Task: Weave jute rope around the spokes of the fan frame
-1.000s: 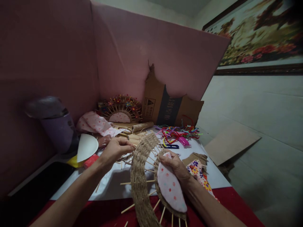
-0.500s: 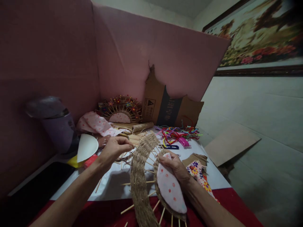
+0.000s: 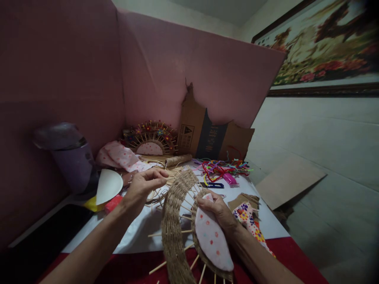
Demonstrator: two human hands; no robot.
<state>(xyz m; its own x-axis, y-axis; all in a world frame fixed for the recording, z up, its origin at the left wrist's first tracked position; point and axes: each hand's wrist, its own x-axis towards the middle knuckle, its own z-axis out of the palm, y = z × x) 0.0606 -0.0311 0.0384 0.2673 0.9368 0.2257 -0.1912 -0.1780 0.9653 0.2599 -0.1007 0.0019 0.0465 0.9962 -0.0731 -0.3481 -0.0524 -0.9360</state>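
My right hand [image 3: 217, 211] grips a half-round woven fan by its centre, thumb on the white padded cloth [image 3: 211, 236] with red flower dots. Thin wooden sticks spread from this centre through a wide band of woven brown twine [image 3: 174, 228]. Several stick ends poke out past the band's outer edge. Just left of the band's upper end hovers my left hand [image 3: 146, 183], thumb and fingertips pinched together. Whatever lies in that pinch, if anything, is too small to make out.
A similar decorated half-round fan [image 3: 150, 144] leans at the back, near torn cardboard [image 3: 211, 132]. Colourful pipe cleaners [image 3: 222, 167] and blue thread snips [image 3: 214, 185] lie right. Leftward are a white half-disc [image 3: 109, 186], a purple container [image 3: 74, 165] and a dark flat panel [image 3: 56, 232].
My left hand has moved very slightly and stays pinched beside the twine band. The woven fan has shifted a little left and down in view, still in my right hand.
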